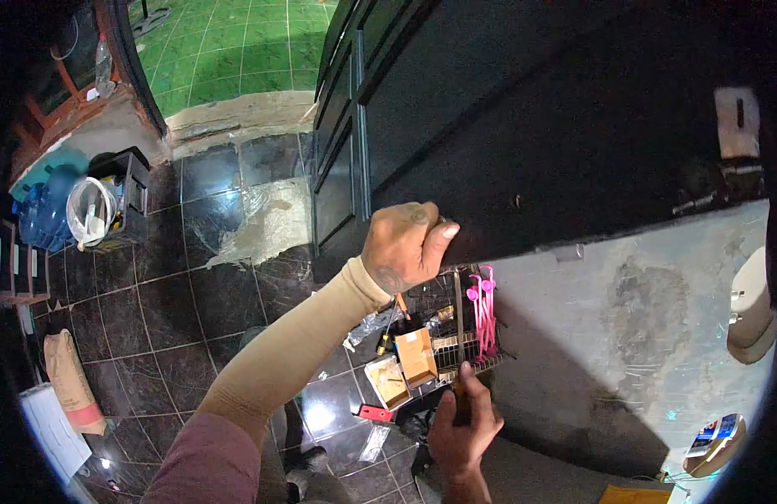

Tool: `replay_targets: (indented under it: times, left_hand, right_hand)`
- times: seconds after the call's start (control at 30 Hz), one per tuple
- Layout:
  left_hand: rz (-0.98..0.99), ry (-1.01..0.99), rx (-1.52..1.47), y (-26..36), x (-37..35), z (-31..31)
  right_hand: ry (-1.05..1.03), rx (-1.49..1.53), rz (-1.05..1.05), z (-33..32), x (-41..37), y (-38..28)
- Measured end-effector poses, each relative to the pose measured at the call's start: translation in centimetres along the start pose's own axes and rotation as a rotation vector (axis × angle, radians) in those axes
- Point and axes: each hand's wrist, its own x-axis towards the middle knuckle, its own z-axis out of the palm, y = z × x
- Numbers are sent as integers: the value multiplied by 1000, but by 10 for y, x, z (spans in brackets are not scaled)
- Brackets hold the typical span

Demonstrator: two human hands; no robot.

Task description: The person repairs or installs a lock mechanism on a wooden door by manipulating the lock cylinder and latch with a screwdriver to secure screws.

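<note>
My left hand [403, 244], in a beige sleeve, is closed in a fist at the lower edge of a dark panelled door [539, 126]; what it grips, if anything, is hidden. Below it, the fingers of my right hand [465, 433] are closed round the handle of a long tool. Its thin, straight, flat-looking shaft [460, 319] runs up from the fingers toward my left fist. Past the shaft, bright pink slender items [483, 311] stand in a wire rack. Close by lie an open cardboard box [415, 357] and a second shallow box [387, 382].
A red tool [376, 412] and a yellow-and-black handled tool [383, 340] lie on dark floor tiles [166, 307]. To the left are a dark crate [135, 193], blue bottles [44, 214] and a paper sack [72, 382]. A grey wall [590, 311] with cut openings borders the right.
</note>
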Motion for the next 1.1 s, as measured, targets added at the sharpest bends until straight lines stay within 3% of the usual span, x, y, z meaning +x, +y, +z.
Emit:
replay_targets:
  times: [0.07, 0.17, 0.2, 0.33, 0.47, 0.6, 0.7, 0.73, 0.83, 0.97, 1.07, 1.1]
  left_hand:
    - [13, -1, -20, -2, 3, 0]
    - [-4, -23, -21, -4, 0, -2]
    - [3, -39, -16, -4, 1, -5]
    - [18, 30, -16, -1, 3, -7]
    - [-61, -61, 8, 3, 3, -13]
    - [-73, 2, -3, 6, 2, 0]
    - [1, 4, 63, 8, 5, 8]
    - [-63, -68, 48, 10, 4, 9]
    - [-76, -49, 57, 15, 5, 18]
    - [-72, -39, 62, 12, 0, 26]
    - [-45, 14, 21, 11, -1, 27]
    - [-38, 19, 19, 10, 0, 27]
  right_hand:
    - [21, 20, 16, 4, -1, 5]
    - [12, 303, 271, 3, -6, 9]
    - [20, 408, 224, 5, -7, 12]
    - [28, 736, 369, 11, -11, 15]
    - [-66, 1248, 599, -1, -1, -3]
    - [-190, 1865, 785, 0, 1, 23]
    - [-269, 2206, 788, -13, 2, 23]
    - [-297, 2257, 742, -14, 2, 23]
    - [-291, 1945, 667, -26, 11, 40]
    - [-245, 1229, 502, -40, 20, 35]
    - [-126, 109, -254, -34, 20, 38]
    - [-99, 23, -243, -29, 17, 33]
